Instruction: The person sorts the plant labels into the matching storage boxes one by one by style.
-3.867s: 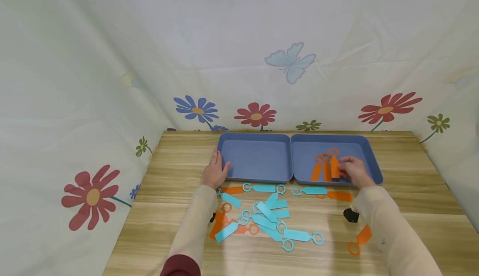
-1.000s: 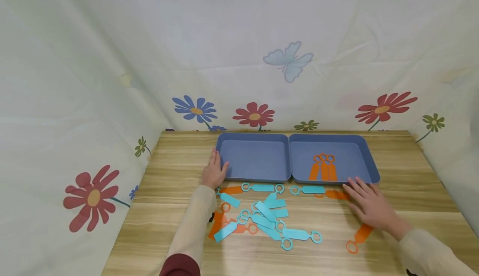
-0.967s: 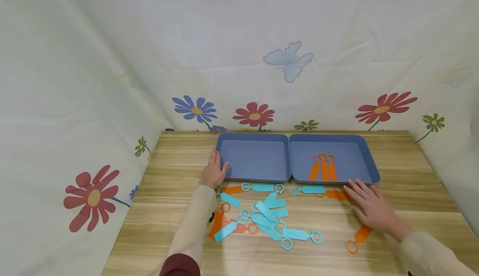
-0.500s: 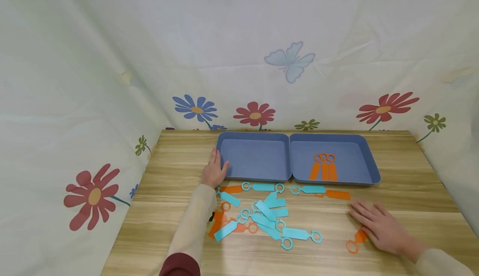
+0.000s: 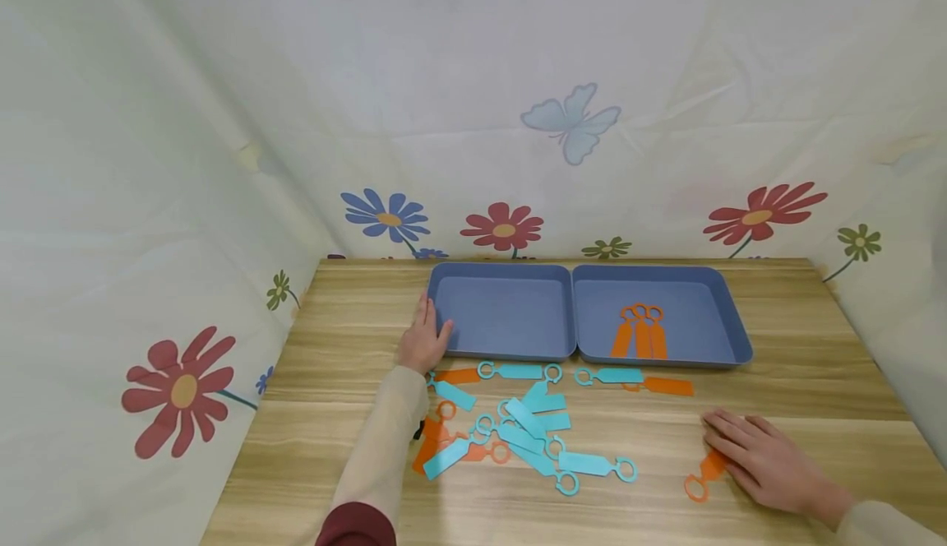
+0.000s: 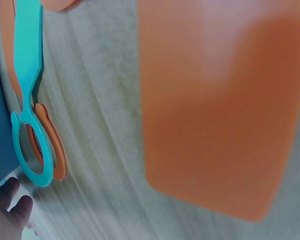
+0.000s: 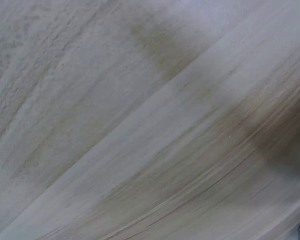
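My left hand (image 5: pixel 423 343) rests at the left side of the left blue tray (image 5: pixel 503 316), fingers straight along its outer wall and thumb over the near corner. In the left wrist view its fingertips sit beside the tray corner, close to the ring of a cyan tag (image 6: pixel 28 55). My right hand (image 5: pixel 773 464) lies palm down over an orange ring-ended tag (image 5: pixel 713 466) on the right of the table. Its fingers cover part of the tag's flat body, while the ring shows to the left. Several orange tags (image 5: pixel 641 339) lie together in the right blue tray (image 5: pixel 691 316).
Several cyan tags (image 5: pixel 584 463) overlap in a pile before the trays, with orange tags (image 5: pixel 481 452) partly under them. Another orange tag (image 5: pixel 669 386) lies below the right tray. A large orange tag body (image 6: pixel 220 110) fills much of the left wrist view.
An orange tag formerly in the right hand now lies with the others in the right tray. That hand has drawn back toward the near right, onto another tag. The left hand stays put.
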Demonstrator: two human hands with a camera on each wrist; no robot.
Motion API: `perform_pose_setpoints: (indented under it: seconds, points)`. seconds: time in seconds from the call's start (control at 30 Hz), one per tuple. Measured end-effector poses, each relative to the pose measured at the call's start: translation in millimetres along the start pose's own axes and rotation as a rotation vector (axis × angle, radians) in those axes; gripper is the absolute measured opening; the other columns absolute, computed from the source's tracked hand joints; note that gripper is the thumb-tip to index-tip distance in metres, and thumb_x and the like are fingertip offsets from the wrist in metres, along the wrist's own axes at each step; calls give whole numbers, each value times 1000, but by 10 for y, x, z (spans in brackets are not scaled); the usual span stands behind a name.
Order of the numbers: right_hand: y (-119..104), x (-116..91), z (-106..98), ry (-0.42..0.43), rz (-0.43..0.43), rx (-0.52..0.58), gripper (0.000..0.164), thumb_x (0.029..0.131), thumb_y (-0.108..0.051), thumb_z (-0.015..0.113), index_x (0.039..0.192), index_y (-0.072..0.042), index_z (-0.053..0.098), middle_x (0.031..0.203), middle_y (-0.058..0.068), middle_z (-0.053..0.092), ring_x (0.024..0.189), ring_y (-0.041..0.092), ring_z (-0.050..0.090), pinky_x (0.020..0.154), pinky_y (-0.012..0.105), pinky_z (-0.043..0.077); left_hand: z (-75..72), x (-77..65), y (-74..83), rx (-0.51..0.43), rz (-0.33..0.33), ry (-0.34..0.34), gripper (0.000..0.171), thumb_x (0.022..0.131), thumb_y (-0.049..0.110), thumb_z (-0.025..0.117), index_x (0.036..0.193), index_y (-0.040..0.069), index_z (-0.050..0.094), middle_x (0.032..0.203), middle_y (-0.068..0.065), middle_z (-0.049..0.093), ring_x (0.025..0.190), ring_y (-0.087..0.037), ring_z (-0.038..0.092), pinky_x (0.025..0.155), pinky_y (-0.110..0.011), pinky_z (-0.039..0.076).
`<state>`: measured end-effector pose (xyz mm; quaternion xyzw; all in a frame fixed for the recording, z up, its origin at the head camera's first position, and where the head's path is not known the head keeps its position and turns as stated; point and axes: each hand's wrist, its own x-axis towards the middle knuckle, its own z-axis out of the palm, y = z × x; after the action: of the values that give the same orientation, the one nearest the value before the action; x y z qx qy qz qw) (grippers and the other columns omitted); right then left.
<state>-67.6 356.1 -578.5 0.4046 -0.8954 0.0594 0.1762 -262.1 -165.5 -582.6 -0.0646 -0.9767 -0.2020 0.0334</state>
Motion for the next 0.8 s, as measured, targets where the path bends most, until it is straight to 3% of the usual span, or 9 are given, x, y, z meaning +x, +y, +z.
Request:
perform_pose_setpoints:
  seconds: [0.2,0.27,0.37,0.47,0.57,0.63,0.7,0.8]
  points:
    - [-4,14,10,27,-22,16,50,94,-41,30,108,-8,64,117,13,57,129,12,28,107,18,1,-5,-5,-2,-21,6,2,65,92,44,33,139,0,22,149,-9,10,100,-37,55,85,-46,42]
    - [-6,19,9,33,-21,17,49,94,-41,29,106,-9,64,117,13,57,126,13,33,105,19,8,-8,-4,1,-20,7,-1,66,92,44,32,140,0,22,149,-9,9,100,-37,55,85,-46,42]
    - [-11,35,4,33,-11,5,49,95,-42,28,104,-12,65,117,12,57,122,15,37,94,27,22,-23,-4,9,-15,9,-5,66,92,45,32,140,0,21,149,-9,10,100,-37,55,85,-45,42]
    - [-20,69,-15,3,16,-14,50,95,-43,23,99,-16,65,120,12,55,119,17,39,80,35,29,-44,-8,22,-16,10,-8,66,92,44,33,139,-1,22,149,-10,10,100,-37,55,84,-46,43]
    - [-24,121,-42,-50,43,-28,44,94,-44,24,93,-19,61,124,14,51,115,24,40,76,41,35,-68,-13,36,-18,13,-1,65,92,43,34,139,-2,23,149,-12,12,100,-37,55,83,-46,43]
    - [-25,158,-62,-78,52,-36,28,89,-41,38,88,-20,57,126,16,48,113,27,40,74,45,39,-74,-16,42,-10,11,0,65,92,42,35,138,-2,24,148,-12,13,100,-37,55,82,-45,44]
    - [-26,188,-81,-96,51,-50,17,77,-35,51,86,-20,54,127,18,47,113,29,40,72,47,41,-74,-19,46,-3,9,2,65,92,42,34,138,-2,24,148,-12,13,98,-37,56,81,-45,44]
    - [-29,222,-103,-109,46,-56,23,62,-27,59,83,-20,52,126,19,47,112,30,41,71,47,42,-67,-20,49,0,7,4,64,92,43,35,138,-2,25,148,-12,13,95,-37,57,80,-45,44]
